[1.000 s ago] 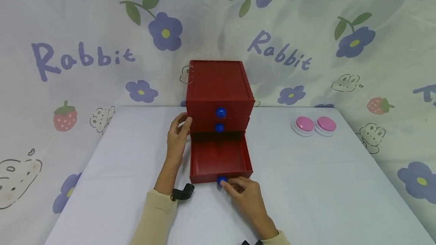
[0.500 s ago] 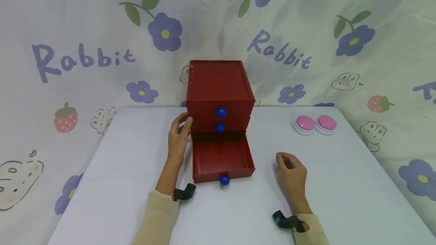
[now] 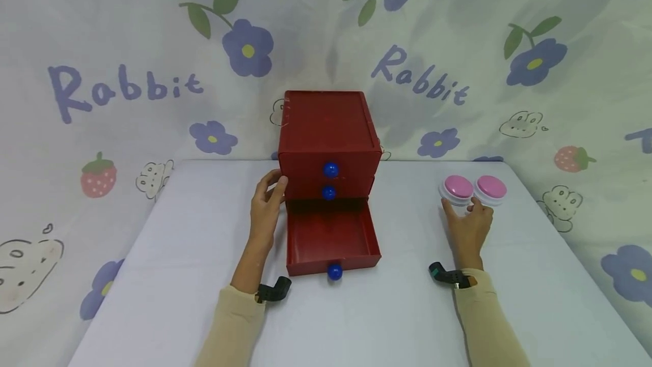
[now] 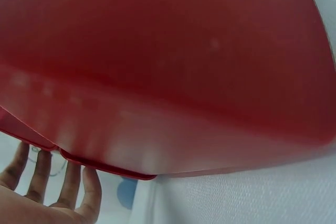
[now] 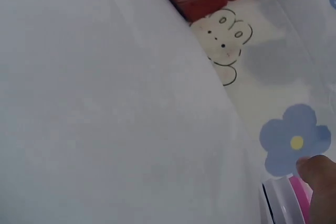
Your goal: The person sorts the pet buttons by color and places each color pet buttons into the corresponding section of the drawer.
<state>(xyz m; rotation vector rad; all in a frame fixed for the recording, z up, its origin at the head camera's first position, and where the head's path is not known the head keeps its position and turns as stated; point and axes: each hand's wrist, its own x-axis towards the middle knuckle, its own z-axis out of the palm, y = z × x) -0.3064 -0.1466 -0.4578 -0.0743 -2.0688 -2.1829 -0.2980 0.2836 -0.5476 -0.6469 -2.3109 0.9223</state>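
Note:
A red cabinet [image 3: 326, 120] of stacked drawers with blue knobs stands in the middle of the table. Its bottom drawer [image 3: 331, 237] is pulled out and has nothing in it. My left hand [image 3: 265, 208] rests along the cabinet's left side; in the left wrist view its fingers [image 4: 68, 190] extend beside the red wall. At the right, my right hand [image 3: 470, 228] is at the front of the left pink-topped white button [image 3: 458, 187], thumb and fingers spread toward its two sides. In the right wrist view the thumb [image 5: 317, 174] overlaps the button [image 5: 286, 203].
A second pink button [image 3: 491, 187] stands right beside the first one. The blue knob [image 3: 334, 272] of the pulled-out drawer sticks out toward the front. Behind the white table [image 3: 387, 321] hangs a printed cloth [image 3: 326, 33].
My right hand has let go of the bottom drawer's knob and moved right and away from me, to the left pink button. The left hand stays at the cabinet.

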